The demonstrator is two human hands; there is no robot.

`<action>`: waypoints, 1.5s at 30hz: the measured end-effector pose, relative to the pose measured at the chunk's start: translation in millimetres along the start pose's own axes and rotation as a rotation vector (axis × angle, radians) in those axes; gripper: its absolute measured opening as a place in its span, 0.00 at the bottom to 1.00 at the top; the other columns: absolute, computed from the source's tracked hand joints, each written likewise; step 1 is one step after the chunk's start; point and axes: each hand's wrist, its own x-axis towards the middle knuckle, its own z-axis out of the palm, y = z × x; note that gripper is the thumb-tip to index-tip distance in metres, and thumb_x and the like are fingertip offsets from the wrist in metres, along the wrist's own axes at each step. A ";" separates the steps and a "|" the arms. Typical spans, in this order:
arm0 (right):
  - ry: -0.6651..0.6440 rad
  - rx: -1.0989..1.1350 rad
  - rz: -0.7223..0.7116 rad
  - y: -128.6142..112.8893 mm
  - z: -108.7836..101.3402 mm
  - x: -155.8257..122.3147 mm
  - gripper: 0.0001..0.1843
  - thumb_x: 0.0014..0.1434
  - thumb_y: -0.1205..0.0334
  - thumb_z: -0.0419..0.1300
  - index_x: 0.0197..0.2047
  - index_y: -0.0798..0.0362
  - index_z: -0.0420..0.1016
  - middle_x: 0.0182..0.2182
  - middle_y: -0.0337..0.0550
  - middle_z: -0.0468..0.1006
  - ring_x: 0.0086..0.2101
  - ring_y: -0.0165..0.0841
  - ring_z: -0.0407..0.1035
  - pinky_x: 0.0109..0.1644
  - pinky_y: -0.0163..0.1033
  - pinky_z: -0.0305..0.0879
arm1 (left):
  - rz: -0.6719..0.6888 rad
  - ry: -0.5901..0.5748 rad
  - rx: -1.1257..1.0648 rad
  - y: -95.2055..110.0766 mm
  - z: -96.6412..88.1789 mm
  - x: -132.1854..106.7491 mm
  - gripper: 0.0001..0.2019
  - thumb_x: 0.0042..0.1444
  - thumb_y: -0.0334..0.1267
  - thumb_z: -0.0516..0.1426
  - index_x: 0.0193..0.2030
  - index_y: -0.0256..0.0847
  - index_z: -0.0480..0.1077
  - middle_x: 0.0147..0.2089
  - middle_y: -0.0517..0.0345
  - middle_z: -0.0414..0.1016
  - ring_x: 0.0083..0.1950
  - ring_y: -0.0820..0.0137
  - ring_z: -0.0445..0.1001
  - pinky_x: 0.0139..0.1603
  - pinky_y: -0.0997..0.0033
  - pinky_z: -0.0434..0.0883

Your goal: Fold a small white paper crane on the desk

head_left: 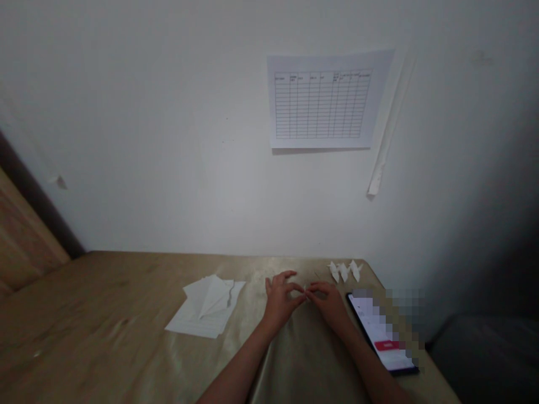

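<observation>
My left hand (pixel 280 296) pinches with thumb and forefinger, its other fingers raised and spread. Fingertip to fingertip with it, my right hand (pixel 328 303) is closed in a pinch too. Between them shows a tiny pale bit of folded paper (pixel 305 289), mostly hidden by the fingers; its shape cannot be made out. Just beyond my right hand, three small white paper cranes (pixel 344 272) stand in a row near the table's back right corner. To the left of my hands lies a loose stack of white paper sheets (pixel 197 320), with a folded, torn-edged piece (pixel 217 297) on top.
A tablet or large phone (pixel 381 331) with a lit screen lies right of my right forearm, near the edge. A shiny gold-brown cloth (pixel 126 348) covers the table. On the wall behind hangs a printed table sheet (pixel 324 104). Wood (pixel 25 224) stands at far left.
</observation>
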 end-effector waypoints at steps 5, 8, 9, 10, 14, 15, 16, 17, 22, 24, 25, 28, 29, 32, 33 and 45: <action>0.005 -0.025 -0.015 -2.9 0.5 -2.2 0.11 0.56 0.51 0.65 0.34 0.47 0.84 0.43 0.48 0.84 0.49 0.44 0.76 0.64 0.57 0.60 | -0.010 -0.021 -0.002 -0.8 0.2 0.6 0.06 0.51 0.43 0.69 0.37 0.55 0.82 0.65 0.59 0.71 0.67 0.55 0.65 0.73 0.30 0.41; 0.007 -0.043 -0.026 -5.3 0.3 -2.9 0.10 0.56 0.53 0.64 0.35 0.47 0.85 0.44 0.49 0.84 0.50 0.44 0.75 0.67 0.59 0.55 | -0.023 -0.025 -0.021 -0.5 -0.4 0.9 0.04 0.51 0.41 0.68 0.36 0.54 0.82 0.65 0.59 0.71 0.66 0.56 0.65 0.72 0.30 0.41; 0.006 -0.050 -0.031 -5.9 0.0 -2.9 0.09 0.56 0.53 0.64 0.35 0.47 0.85 0.44 0.49 0.84 0.50 0.44 0.75 0.68 0.60 0.53 | -0.027 -0.024 -0.026 0.1 -0.7 0.8 0.04 0.52 0.40 0.68 0.36 0.54 0.82 0.65 0.59 0.71 0.66 0.56 0.66 0.72 0.30 0.41; 0.003 -0.058 -0.039 -6.3 -0.2 -2.7 0.09 0.56 0.54 0.64 0.35 0.47 0.84 0.44 0.49 0.84 0.50 0.44 0.75 0.69 0.61 0.50 | -0.031 -0.025 -0.030 0.9 -1.0 0.7 0.04 0.52 0.39 0.67 0.36 0.54 0.82 0.65 0.59 0.71 0.66 0.56 0.66 0.72 0.30 0.41; -0.018 -0.095 -0.070 -6.1 -1.3 -1.0 0.07 0.55 0.56 0.65 0.33 0.46 0.84 0.42 0.47 0.84 0.49 0.44 0.75 0.72 0.65 0.35 | -0.039 -0.027 -0.037 5.0 -1.6 -0.5 0.06 0.53 0.36 0.66 0.36 0.53 0.81 0.64 0.60 0.71 0.66 0.56 0.66 0.72 0.31 0.43; -0.021 -0.105 -0.076 -5.8 -1.6 -0.6 0.06 0.54 0.56 0.65 0.33 0.46 0.84 0.42 0.46 0.84 0.49 0.43 0.75 0.73 0.66 0.32 | -0.043 -0.029 -0.036 5.8 -1.6 -0.8 0.06 0.53 0.36 0.65 0.36 0.53 0.81 0.64 0.61 0.71 0.66 0.56 0.66 0.72 0.31 0.43; -0.021 -0.115 -0.081 -5.7 -1.9 -0.4 0.06 0.54 0.57 0.65 0.33 0.46 0.83 0.42 0.45 0.84 0.50 0.43 0.75 0.73 0.66 0.30 | -0.046 -0.032 -0.033 6.3 -1.5 -1.1 0.06 0.53 0.36 0.65 0.37 0.54 0.81 0.64 0.61 0.71 0.66 0.56 0.66 0.72 0.30 0.43; -0.021 -0.124 -0.085 -5.7 -2.2 -0.3 0.05 0.53 0.57 0.65 0.32 0.45 0.83 0.42 0.45 0.84 0.50 0.43 0.75 0.73 0.66 0.29 | -0.048 -0.033 -0.029 6.7 -1.3 -1.3 0.06 0.53 0.37 0.65 0.37 0.54 0.81 0.64 0.61 0.71 0.66 0.56 0.66 0.72 0.30 0.42; -0.010 -0.172 -0.103 -11.2 -2.7 -2.5 0.05 0.53 0.57 0.65 0.31 0.46 0.83 0.41 0.46 0.84 0.51 0.44 0.73 0.73 0.65 0.31 | -0.032 -0.018 -0.033 6.5 -0.8 -1.5 0.02 0.54 0.39 0.65 0.35 0.53 0.81 0.64 0.61 0.72 0.67 0.55 0.65 0.72 0.29 0.39; 0.012 -0.181 -0.110 -14.3 -2.4 -3.6 0.04 0.53 0.58 0.65 0.31 0.46 0.82 0.41 0.46 0.83 0.50 0.44 0.73 0.72 0.64 0.33 | -0.034 -0.011 -0.034 6.7 -0.9 -1.4 0.02 0.54 0.38 0.65 0.34 0.52 0.81 0.64 0.61 0.72 0.67 0.55 0.65 0.73 0.29 0.38; 0.023 -0.184 -0.116 -15.4 -2.2 -3.9 0.04 0.53 0.59 0.65 0.31 0.47 0.82 0.41 0.46 0.83 0.49 0.43 0.74 0.72 0.64 0.34 | -0.037 -0.006 -0.035 6.9 -0.9 -1.5 0.03 0.53 0.38 0.65 0.33 0.52 0.81 0.63 0.61 0.72 0.67 0.55 0.65 0.73 0.29 0.38; 0.033 -0.184 -0.139 -16.1 -1.9 -3.4 0.04 0.53 0.61 0.64 0.31 0.47 0.82 0.37 0.44 0.83 0.48 0.42 0.74 0.72 0.62 0.35 | -0.043 0.005 -0.041 7.5 -0.8 -2.0 0.03 0.53 0.37 0.66 0.33 0.51 0.81 0.63 0.59 0.72 0.66 0.55 0.66 0.72 0.29 0.39; 0.029 -0.183 -0.141 -15.8 -1.9 -2.9 0.04 0.52 0.61 0.64 0.31 0.47 0.82 0.36 0.43 0.83 0.48 0.42 0.74 0.72 0.62 0.35 | -0.044 0.009 -0.043 7.6 -0.7 -2.2 0.02 0.53 0.37 0.66 0.33 0.51 0.81 0.63 0.59 0.72 0.65 0.56 0.66 0.73 0.29 0.39; 0.018 -0.184 -0.133 -15.2 -2.3 -1.4 0.03 0.52 0.60 0.65 0.31 0.46 0.82 0.36 0.43 0.83 0.48 0.44 0.73 0.72 0.63 0.37 | -0.048 0.020 -0.049 7.6 -0.6 -2.9 0.02 0.52 0.37 0.66 0.32 0.50 0.80 0.62 0.58 0.71 0.64 0.56 0.67 0.73 0.30 0.40; 0.018 -0.184 -0.128 -15.6 -2.4 -1.2 0.03 0.52 0.60 0.65 0.30 0.46 0.82 0.37 0.44 0.83 0.48 0.44 0.73 0.71 0.63 0.37 | -0.051 0.023 -0.050 7.8 -0.7 -3.0 0.02 0.52 0.37 0.66 0.32 0.50 0.80 0.62 0.58 0.71 0.64 0.56 0.67 0.73 0.30 0.40; 0.110 -0.098 -0.106 -17.9 -3.0 -3.6 0.04 0.50 0.62 0.65 0.29 0.47 0.83 0.37 0.45 0.82 0.46 0.43 0.72 0.66 0.57 0.52 | -0.048 0.038 -0.099 5.2 2.1 -0.7 0.04 0.50 0.36 0.68 0.34 0.50 0.81 0.59 0.56 0.74 0.63 0.57 0.69 0.72 0.34 0.49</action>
